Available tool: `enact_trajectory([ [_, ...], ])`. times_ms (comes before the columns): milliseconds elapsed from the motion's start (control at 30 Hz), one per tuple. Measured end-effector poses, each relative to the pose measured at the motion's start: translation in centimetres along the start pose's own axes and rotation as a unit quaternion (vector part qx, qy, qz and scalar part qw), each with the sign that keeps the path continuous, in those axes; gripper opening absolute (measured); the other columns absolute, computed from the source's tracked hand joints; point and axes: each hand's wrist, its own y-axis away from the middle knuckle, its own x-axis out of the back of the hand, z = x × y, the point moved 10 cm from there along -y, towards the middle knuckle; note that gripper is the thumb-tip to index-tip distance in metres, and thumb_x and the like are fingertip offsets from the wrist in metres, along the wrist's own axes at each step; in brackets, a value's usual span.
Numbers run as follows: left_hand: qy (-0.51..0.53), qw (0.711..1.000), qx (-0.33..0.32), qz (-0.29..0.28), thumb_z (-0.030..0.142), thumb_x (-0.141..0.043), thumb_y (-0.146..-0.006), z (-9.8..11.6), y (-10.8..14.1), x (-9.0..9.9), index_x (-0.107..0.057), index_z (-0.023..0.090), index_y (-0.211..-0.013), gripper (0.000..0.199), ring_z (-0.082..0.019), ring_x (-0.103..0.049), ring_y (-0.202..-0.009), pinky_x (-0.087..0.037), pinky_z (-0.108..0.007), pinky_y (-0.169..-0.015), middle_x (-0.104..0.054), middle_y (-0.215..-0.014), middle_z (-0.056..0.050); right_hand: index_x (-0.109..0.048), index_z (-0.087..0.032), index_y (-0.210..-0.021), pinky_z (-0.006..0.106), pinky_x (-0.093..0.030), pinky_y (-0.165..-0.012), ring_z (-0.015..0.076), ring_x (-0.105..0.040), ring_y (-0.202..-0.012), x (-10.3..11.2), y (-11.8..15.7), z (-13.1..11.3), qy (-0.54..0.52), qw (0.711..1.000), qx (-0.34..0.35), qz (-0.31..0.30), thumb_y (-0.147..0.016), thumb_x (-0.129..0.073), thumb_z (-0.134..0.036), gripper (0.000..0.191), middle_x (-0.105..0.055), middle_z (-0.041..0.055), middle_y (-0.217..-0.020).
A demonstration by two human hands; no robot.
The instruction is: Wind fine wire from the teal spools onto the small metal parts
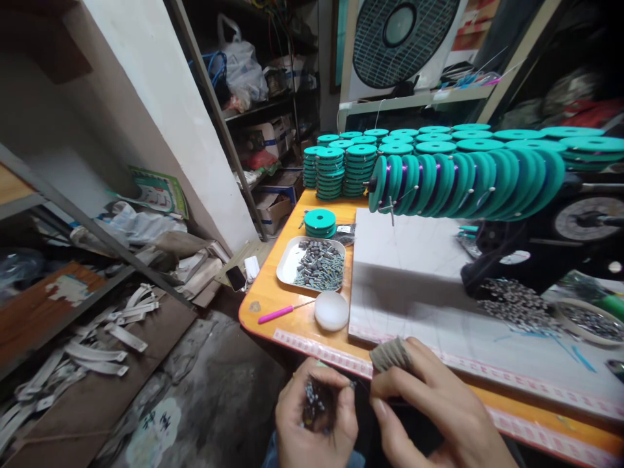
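Note:
My left hand (316, 413) is curled at the front edge of the table, with several small grey pieces (314, 398) inside its cupped palm. Its thumb and forefinger press together at a tiny part. Close by on the right, my right hand (429, 403) has thumb and fingers pinched together, and a greyish wrap (391, 355) covers one finger. What sits in that pinch is too fine to make out. Beyond the hands lie a white tray (285, 266) of small grey parts, a round white lid or dish (331, 311) and a pink-handled tool (276, 314).
Green spools (361, 151) stand stacked at the back. A row of them (439, 185) hangs on a horizontal rod over a white board (390, 286). Dark machinery (517, 250) and a pile of small metal parts (521, 309) are at right. A fan (400, 26) stands behind.

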Motion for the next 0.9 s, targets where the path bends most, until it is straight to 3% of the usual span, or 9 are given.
enact_trajectory([
  [300,-0.079,0.993,-0.089,0.008,0.016,-0.063,-0.072,1.6,0.2,0.2,-0.061,0.021,-0.067,0.008,-0.01,-0.052,-0.052,-0.041,-0.019,-0.053,-0.058,-0.061,0.002,-0.053,-0.018,-0.074,0.028,-0.044,-0.058,0.0172,-0.052,-0.07,-0.2,0.0,0.2,-0.001,1.0,-0.012,-0.002,-0.083,-0.048,-0.013,0.012,-0.049,0.0046,-0.074],
  [567,-0.115,0.987,-0.112,0.01,0.014,-0.063,-0.071,2.4,0.3,0.2,-0.062,0.022,-0.065,0.01,-0.008,-0.044,-0.042,-0.033,-0.019,-0.044,-0.054,-0.052,0.004,-0.058,-0.02,-0.091,0.023,-0.048,-0.061,0.0142,-0.057,-0.072,0.1,0.2,0.0,-0.015,1.0,0.015,0.011,-0.087,-0.051,-0.011,0.012,-0.054,0.0036,-0.078],
  [700,-0.129,0.99,-0.064,-0.009,0.016,-0.064,-0.07,2.0,-0.2,0.3,-0.065,0.021,-0.062,0.01,-0.006,-0.037,-0.039,-0.028,-0.018,-0.039,-0.053,-0.05,0.005,-0.058,-0.021,-0.1,0.021,-0.05,-0.064,0.013,-0.059,-0.077,0.1,0.5,0.2,-0.008,1.0,0.018,0.005,-0.087,-0.052,-0.012,0.016,-0.056,0.0037,-0.085],
  [800,-0.099,0.994,-0.001,-0.045,0.021,-0.067,-0.07,1.0,-0.7,0.5,-0.069,0.021,-0.064,0.006,-0.007,-0.043,-0.043,-0.033,-0.017,-0.042,-0.054,-0.053,0.003,-0.055,-0.02,-0.113,0.023,-0.051,-0.065,0.0151,-0.059,-0.079,0.2,0.3,-0.1,0.04,0.999,0.035,0.005,-0.086,-0.055,-0.019,0.027,-0.057,0.0061,-0.09],
  [900,-0.047,0.99,0.061,-0.114,0.027,-0.066,-0.072,0.1,-1.0,0.5,-0.068,0.021,-0.073,0.007,-0.011,-0.053,-0.055,-0.041,-0.019,-0.052,-0.06,-0.065,0.0,-0.062,-0.02,-0.095,0.027,-0.048,-0.06,0.0172,-0.057,-0.072,-0.4,-0.1,-1.2,0.113,0.988,0.099,-0.03,-0.085,-0.056,-0.019,0.012,-0.058,0.0055,-0.08],
])
